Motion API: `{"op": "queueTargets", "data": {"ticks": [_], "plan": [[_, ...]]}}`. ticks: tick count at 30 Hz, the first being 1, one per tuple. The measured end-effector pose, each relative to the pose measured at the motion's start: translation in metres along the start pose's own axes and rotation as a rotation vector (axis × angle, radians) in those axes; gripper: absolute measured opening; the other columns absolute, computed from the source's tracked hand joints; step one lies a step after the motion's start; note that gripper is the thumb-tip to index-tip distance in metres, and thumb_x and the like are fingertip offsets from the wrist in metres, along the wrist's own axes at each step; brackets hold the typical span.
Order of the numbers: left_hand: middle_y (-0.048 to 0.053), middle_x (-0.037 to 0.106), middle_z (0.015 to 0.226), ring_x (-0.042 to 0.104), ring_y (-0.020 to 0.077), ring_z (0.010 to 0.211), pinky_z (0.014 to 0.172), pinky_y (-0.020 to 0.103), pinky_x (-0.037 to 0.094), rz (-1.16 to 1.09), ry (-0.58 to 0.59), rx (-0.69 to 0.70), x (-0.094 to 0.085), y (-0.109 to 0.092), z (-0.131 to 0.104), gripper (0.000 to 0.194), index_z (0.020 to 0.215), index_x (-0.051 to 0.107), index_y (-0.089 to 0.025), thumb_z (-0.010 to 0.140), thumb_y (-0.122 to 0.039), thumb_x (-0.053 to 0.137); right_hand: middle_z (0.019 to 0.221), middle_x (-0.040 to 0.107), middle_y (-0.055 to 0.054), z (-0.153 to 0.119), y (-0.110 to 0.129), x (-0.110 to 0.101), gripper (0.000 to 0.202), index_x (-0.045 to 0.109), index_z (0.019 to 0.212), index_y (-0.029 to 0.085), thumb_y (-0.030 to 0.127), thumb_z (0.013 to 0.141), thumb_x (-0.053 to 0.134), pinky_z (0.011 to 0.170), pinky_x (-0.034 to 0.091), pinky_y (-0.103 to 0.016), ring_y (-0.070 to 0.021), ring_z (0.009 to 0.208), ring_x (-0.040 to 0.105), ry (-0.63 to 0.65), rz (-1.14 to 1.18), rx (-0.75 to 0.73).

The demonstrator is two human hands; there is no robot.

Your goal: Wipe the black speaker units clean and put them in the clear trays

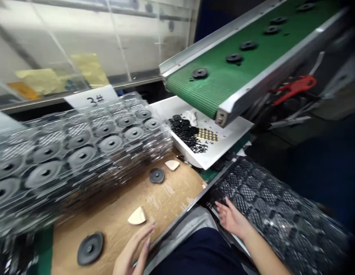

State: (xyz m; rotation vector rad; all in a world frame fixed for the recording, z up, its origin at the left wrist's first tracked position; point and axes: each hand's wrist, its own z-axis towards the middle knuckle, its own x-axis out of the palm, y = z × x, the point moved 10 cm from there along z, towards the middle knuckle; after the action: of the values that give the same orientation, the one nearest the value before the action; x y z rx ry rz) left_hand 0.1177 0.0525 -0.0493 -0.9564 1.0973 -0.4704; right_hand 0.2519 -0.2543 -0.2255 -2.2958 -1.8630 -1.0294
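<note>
My left hand (pixel 136 250) is low over the front edge of the brown cardboard (pixel 120 206), fingers apart and nothing seen in them. Just beyond its fingertips lies a cream wedge-shaped piece (pixel 137 216). A dark round disc (pixel 90 248) with a central knob rests to its left. My right hand (pixel 230 217) hovers at the near edge of an empty-looking clear tray (pixel 260 198), fingers spread, holding nothing. Farther back on the cardboard are a second round disc (pixel 157 175) and another cream wedge (pixel 172 165).
Stacked clear trays (pixel 108 152) holding round discs fill the left. A green conveyor (pixel 252 57) carrying several dark discs slopes down from the upper right. Below its end, a white tray (pixel 220 152) bears small black parts. A red object (pixel 294 88) is at the right.
</note>
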Motion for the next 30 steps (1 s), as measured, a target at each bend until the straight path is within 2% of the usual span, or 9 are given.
{"op": "queueTargets", "data": {"ticks": [3, 7, 12, 17, 19, 22, 24, 27, 30], "plan": [[0.008, 0.057, 0.122, 0.050, 0.0252, 0.117, 0.102, 0.043, 0.037, 0.166, -0.239, -0.148, -0.049, 0.034, -0.012, 0.036, 0.117, 0.050, -0.025, 0.081, -0.026, 0.052, 0.053, 0.054, 0.006, -0.016, -0.026, 0.065, 0.030, 0.058, 0.080, 0.010, 0.039, 0.088, 0.052, 0.031, 0.032, -0.013, -0.0016, 0.032, 0.039, 0.300, -0.235, 0.121], [0.021, 0.039, 0.135, 0.024, 0.0356, 0.132, 0.105, 0.057, 0.021, 0.360, -0.493, -0.275, -0.096, 0.074, -0.031, 0.063, 0.129, 0.037, -0.014, 0.074, -0.032, 0.061, 0.052, 0.064, -0.009, -0.042, -0.070, 0.155, 0.043, 0.062, 0.073, 0.005, 0.047, 0.074, 0.065, 0.025, 0.020, -0.013, -0.0028, 0.024, 0.038, 0.665, -0.508, 0.310], [0.023, 0.044, 0.130, 0.038, 0.0356, 0.125, 0.100, 0.056, 0.032, 0.288, -0.504, -0.431, -0.103, 0.119, -0.036, 0.075, 0.135, 0.025, -0.013, 0.074, -0.036, 0.062, 0.066, 0.067, -0.012, -0.051, -0.120, 0.238, 0.043, 0.064, 0.086, 0.003, 0.044, 0.072, 0.067, 0.028, 0.025, -0.013, -0.0031, 0.029, 0.043, 0.886, -0.744, 0.466], [0.015, 0.048, 0.131, 0.047, 0.0248, 0.120, 0.098, 0.045, 0.041, 0.105, -0.517, -0.493, -0.099, 0.104, -0.037, 0.077, 0.137, 0.014, -0.025, 0.076, -0.033, 0.060, 0.071, 0.062, -0.002, -0.030, -0.137, 0.304, 0.039, 0.056, 0.107, 0.014, 0.045, 0.084, 0.054, 0.038, 0.032, -0.014, -0.0029, 0.040, 0.045, 0.808, -0.869, 0.245], [0.011, 0.046, 0.134, 0.044, 0.0237, 0.123, 0.101, 0.044, 0.038, 0.026, -0.469, -0.479, -0.090, 0.085, -0.035, 0.077, 0.137, 0.017, -0.029, 0.074, -0.030, 0.063, 0.071, 0.059, 0.002, -0.025, -0.136, 0.323, 0.037, 0.056, 0.107, 0.017, 0.046, 0.083, 0.055, 0.043, 0.034, -0.016, -0.0043, 0.046, 0.046, 0.777, -0.909, 0.145], [0.010, 0.044, 0.137, 0.039, 0.0260, 0.126, 0.106, 0.049, 0.029, -0.196, -0.398, -0.441, -0.074, 0.063, -0.030, 0.072, 0.134, 0.027, -0.031, 0.073, -0.024, 0.065, 0.059, 0.051, 0.003, -0.023, -0.134, 0.339, 0.034, 0.060, 0.072, 0.013, 0.046, 0.081, 0.058, 0.047, 0.031, -0.018, -0.0056, 0.050, 0.043, 0.768, -0.952, 0.079], [0.009, 0.045, 0.136, 0.040, 0.0276, 0.126, 0.105, 0.049, 0.029, -0.456, -0.427, -0.487, -0.068, 0.063, -0.030, 0.075, 0.131, 0.032, -0.033, 0.067, -0.025, 0.071, 0.051, 0.047, 0.003, -0.022, -0.134, 0.340, 0.044, 0.054, 0.060, 0.012, 0.050, 0.083, 0.053, 0.044, 0.027, -0.018, -0.0054, 0.045, 0.038, 0.769, -0.961, 0.094], [0.008, 0.048, 0.134, 0.044, 0.0288, 0.122, 0.100, 0.042, 0.037, -0.971, -0.404, -0.563, -0.051, 0.070, -0.025, 0.083, 0.128, 0.038, -0.034, 0.055, -0.037, 0.078, 0.046, 0.047, 0.003, -0.018, -0.135, 0.337, 0.047, 0.053, 0.065, 0.013, 0.055, 0.085, 0.044, 0.039, 0.023, -0.018, -0.0050, 0.038, 0.034, 0.744, -0.949, 0.141], [0.011, 0.056, 0.126, 0.050, 0.0298, 0.116, 0.096, 0.037, 0.041, -1.277, -0.347, -0.609, -0.037, 0.070, -0.020, 0.077, 0.123, 0.047, -0.028, 0.054, -0.041, 0.078, 0.045, 0.046, 0.003, -0.017, -0.140, 0.336, 0.047, 0.051, 0.066, 0.014, 0.056, 0.084, 0.042, 0.037, 0.025, -0.018, -0.0052, 0.035, 0.034, 0.712, -0.950, 0.147]]}}
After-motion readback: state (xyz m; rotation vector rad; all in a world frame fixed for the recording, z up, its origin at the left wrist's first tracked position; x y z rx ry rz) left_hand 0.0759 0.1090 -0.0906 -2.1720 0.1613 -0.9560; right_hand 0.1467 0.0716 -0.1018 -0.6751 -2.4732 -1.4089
